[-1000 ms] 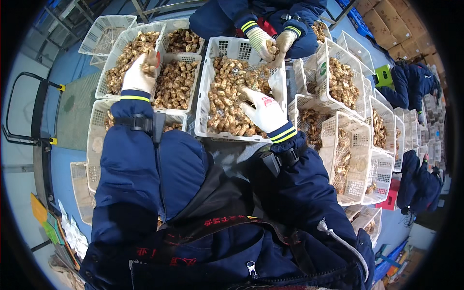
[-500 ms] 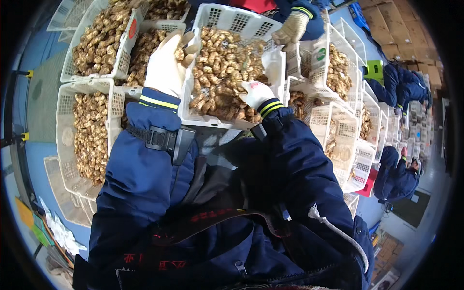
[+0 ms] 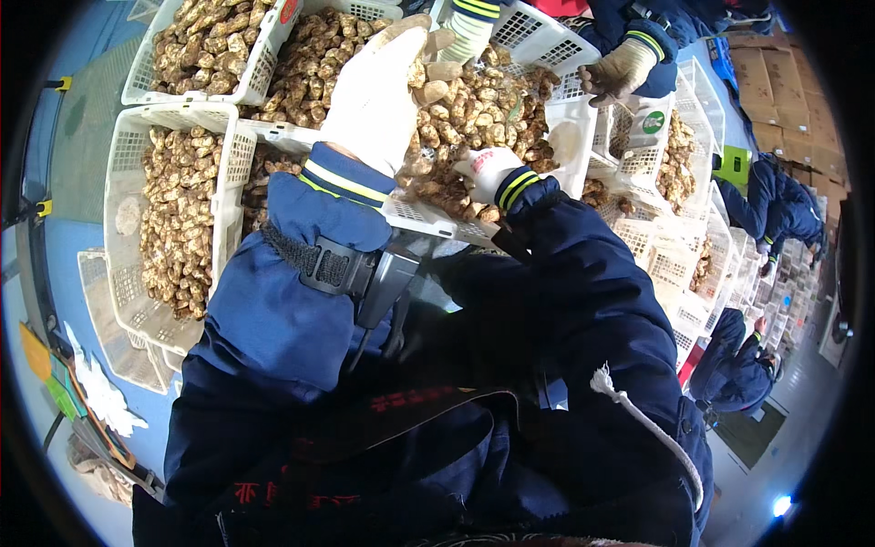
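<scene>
My left hand (image 3: 378, 100), in a white glove with tan-coated fingers, is raised over the left edge of a white crate (image 3: 572, 150). Its fingers curl round a brown knobbly tuber-like piece (image 3: 416, 73). My right hand (image 3: 492, 170), also in a white glove, reaches down into that crate. Its fingers are bent against the heap of brown tuber-like pieces (image 3: 483, 114); what they grip, if anything, is hidden. At the crate's far side are another person's gloved hand (image 3: 469, 35) and, at its right corner, a second gloved hand (image 3: 622, 69).
Crates filled with similar pieces stand left, such as a long white crate (image 3: 120, 196). More stacked crates (image 3: 670, 251) line the right side. Co-workers in dark blue (image 3: 775, 196) are farther right, with cardboard boxes (image 3: 775, 91) behind. A metal frame (image 3: 32, 273) runs along the left.
The view has shifted, so the crates sit differently in the picture. My left hand has moved right over the crate's edge. Another gloved hand has come in at the crate's far side.
</scene>
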### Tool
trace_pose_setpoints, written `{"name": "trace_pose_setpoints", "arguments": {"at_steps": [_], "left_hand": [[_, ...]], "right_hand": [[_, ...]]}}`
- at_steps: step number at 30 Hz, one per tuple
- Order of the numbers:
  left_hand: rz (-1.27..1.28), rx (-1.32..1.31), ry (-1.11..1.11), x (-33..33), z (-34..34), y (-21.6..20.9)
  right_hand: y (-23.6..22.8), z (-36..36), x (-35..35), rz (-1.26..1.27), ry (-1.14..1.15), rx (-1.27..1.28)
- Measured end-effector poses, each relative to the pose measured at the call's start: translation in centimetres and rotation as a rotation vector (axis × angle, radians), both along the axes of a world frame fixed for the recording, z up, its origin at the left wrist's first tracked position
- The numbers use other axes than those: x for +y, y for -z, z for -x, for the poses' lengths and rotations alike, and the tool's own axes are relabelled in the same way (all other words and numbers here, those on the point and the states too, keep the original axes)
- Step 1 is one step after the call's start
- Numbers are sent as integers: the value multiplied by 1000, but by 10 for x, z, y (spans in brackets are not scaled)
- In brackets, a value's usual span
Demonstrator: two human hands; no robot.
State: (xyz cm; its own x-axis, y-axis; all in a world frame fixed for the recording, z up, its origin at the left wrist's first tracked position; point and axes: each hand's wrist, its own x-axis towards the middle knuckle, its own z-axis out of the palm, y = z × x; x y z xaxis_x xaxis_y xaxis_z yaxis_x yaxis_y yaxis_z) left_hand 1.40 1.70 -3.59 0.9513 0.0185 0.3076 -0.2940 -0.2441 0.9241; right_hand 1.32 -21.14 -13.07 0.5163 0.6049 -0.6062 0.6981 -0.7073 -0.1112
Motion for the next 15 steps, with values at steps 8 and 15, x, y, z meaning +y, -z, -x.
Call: {"name": "trace_pose_setpoints", "arguments": {"at_steps": [8, 15], "left_hand": [[954, 391, 134, -11, 5, -21], [905, 419, 157, -20, 4, -24]], "right_hand": [[-3, 6, 73, -57, -142, 44], [31, 6, 86, 189, -66, 43]]}}
